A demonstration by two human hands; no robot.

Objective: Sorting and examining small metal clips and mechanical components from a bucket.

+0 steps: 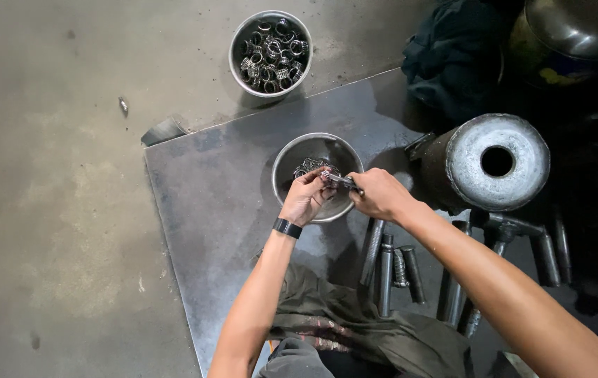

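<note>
My left hand point(304, 199) and my right hand point(381, 194) meet over a steel bowl point(286, 157) on a dark metal plate point(215, 203). My right hand grips a short metal rod point(342, 181), whose tip points left into my left fingers. My left hand pinches a small part at that tip; I cannot tell what it is. A few small ring-shaped metal parts point(311, 165) lie in the bowl. A black band is on my left wrist.
A second steel bowl point(237, 43) full of several metal rings stands on the concrete floor beyond. A heavy metal cylinder with a hole point(495, 162) lies right. Several dark rods and tools point(391, 266) lie on the plate. Dark cloth point(453, 56) is at the back.
</note>
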